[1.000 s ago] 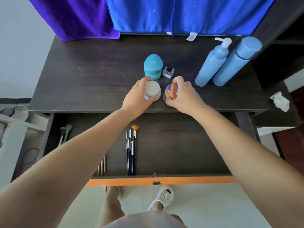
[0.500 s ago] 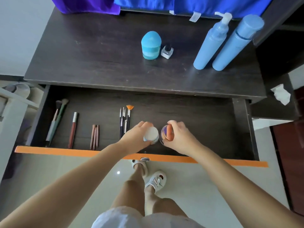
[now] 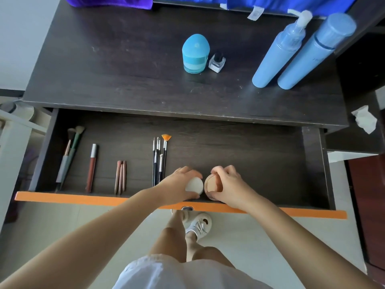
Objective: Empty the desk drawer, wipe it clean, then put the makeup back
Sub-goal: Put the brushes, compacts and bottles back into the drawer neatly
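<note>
So the drawer (image 3: 270, 163) is sitting pulled all the way out with its orange front edge (image 3: 62, 198) facing the person, and both hands are working down at the front middle of it. The left hand (image 3: 179, 185) is curling its fingers around a small white-lidded jar (image 3: 194, 185), and the right hand (image 3: 228, 186) is gripping a round tan compact (image 3: 211, 187) just beside it, the two nearly touching inside the drawer. Also lying in there: a few fluffy makeup brushes (image 3: 69, 149) at the far left, a reddish lip gloss tube (image 3: 91, 167), some pinkish pencils (image 3: 120, 177), and a bunch of thin liner brushes (image 3: 159, 159) right by the left hand. Up on the desk (image 3: 125, 69) a teal domed container (image 3: 195, 53) and a little nail polish bottle (image 3: 217, 62) are standing together, with two tall blue bottles (image 3: 300, 51) over to the right.
</note>
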